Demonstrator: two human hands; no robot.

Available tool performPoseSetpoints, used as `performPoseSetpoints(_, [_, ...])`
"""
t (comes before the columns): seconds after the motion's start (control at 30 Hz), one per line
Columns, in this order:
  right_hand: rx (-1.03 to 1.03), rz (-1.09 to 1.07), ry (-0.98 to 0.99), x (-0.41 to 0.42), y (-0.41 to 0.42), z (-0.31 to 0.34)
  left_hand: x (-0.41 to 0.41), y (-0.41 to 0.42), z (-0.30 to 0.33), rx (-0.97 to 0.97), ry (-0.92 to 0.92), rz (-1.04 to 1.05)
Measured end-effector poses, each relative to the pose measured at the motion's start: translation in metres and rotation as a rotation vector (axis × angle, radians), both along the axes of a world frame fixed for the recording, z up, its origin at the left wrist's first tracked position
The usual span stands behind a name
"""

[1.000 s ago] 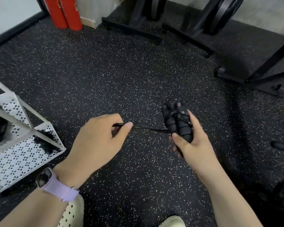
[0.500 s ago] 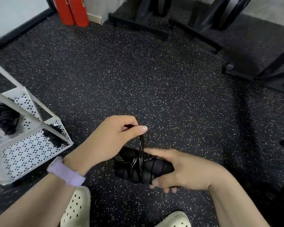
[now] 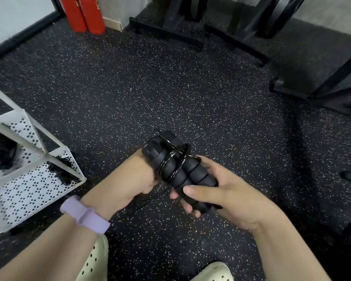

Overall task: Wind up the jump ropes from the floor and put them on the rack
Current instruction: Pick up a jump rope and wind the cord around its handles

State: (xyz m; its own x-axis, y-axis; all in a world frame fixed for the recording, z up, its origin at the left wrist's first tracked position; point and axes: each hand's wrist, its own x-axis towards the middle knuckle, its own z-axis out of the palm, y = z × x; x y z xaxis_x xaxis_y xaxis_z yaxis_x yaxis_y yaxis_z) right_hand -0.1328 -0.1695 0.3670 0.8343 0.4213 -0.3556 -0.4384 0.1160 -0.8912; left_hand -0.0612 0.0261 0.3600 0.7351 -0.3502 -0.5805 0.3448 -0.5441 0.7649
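Bundle swung back up from flat half a second ago, cord now looped tight round both handles (image 3: 180, 171) at centre frame: winding nearly done, rack (image 3: 34, 179) waiting at left edge. Right hand (image 3: 221, 193) curled round handles' lower end; left hand (image 3: 130, 179) closed beside cord, fingertips hidden.

Both forearms came in from the bottom edge and met mid-frame, hands close together. Right hand (image 3: 227, 191) lay palm-up, thumb pressed across the jump rope handles (image 3: 182, 171) and fingers curled under them. Left hand (image 3: 130, 179) was curled with knuckles up against the bundle's left side, fingertips hidden.
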Motion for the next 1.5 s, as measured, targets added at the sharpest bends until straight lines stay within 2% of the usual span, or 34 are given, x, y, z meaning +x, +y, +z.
performPoseSetpoints(0.13, [0.062,-0.081,0.007,0.001,0.004,-0.003,-0.002,-0.011,0.006,-0.177,0.108,0.184])
performPoseSetpoints(0.23, [0.131,-0.122,0.006,0.001,0.01,-0.003,-0.005,-0.015,0.01,-0.264,0.185,0.227])
performPoseSetpoints(0.53, [0.246,-0.117,0.036,0.004,0.025,-0.01,-0.001,-0.003,0.016,-0.111,0.257,0.112])
performPoseSetpoints(0.73, [0.317,-0.129,0.019,0.005,0.033,-0.007,-0.001,0.0,0.017,-0.18,0.277,0.136])
performPoseSetpoints(0.9, [0.272,-0.145,-0.025,0.006,0.032,-0.006,-0.001,-0.004,0.017,-0.186,0.254,0.182])
performPoseSetpoints(1.0, [0.27,-0.214,-0.052,0.008,0.029,-0.004,0.001,-0.004,0.01,-0.146,0.102,0.189])
performPoseSetpoints(1.13, [0.288,-0.465,-0.059,0.012,0.011,-0.002,-0.001,0.005,-0.003,0.26,-0.392,-0.012])
performPoseSetpoints(1.23, [0.252,-0.635,-0.07,0.011,-0.004,0.0,0.0,0.009,-0.009,0.358,-0.445,-0.046])
performPoseSetpoints(1.33, [0.187,-0.752,-0.086,0.011,-0.01,0.001,0.001,0.007,-0.009,0.376,-0.446,-0.033])
performPoseSetpoints(1.5, [-0.044,-0.886,-0.11,0.012,-0.019,-0.005,-0.004,0.004,-0.001,0.467,-0.678,0.019])
